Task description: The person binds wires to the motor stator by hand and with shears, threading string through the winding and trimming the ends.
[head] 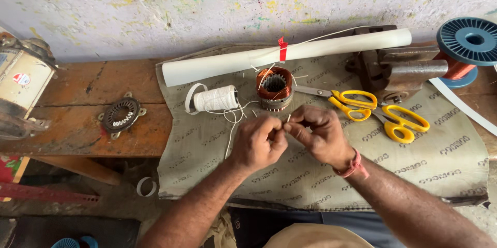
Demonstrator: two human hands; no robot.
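The left hand and the right hand meet over the middle of the table, their fingertips almost touching. Both hands are closed to a pinch. The right hand holds a small thin pin-like piece upright between thumb and forefinger, and the left hand pinches at the white thread just beside it. What exactly the small piece is, I cannot tell.

The thread runs from the hands to the far left, to a spool of white thread that lies on its side. Just right of the spool, and far of the hands, stands a wound stator with copper coils. Behind it lies a long white paper roll with a red tape band. Yellow-handled scissors lie to the right of the stator, near a metal vise. All these rest on a grey printed cloth. At the left, on the bare wood, lies a bare stator core. A blue reel of copper wire stands at the far right.
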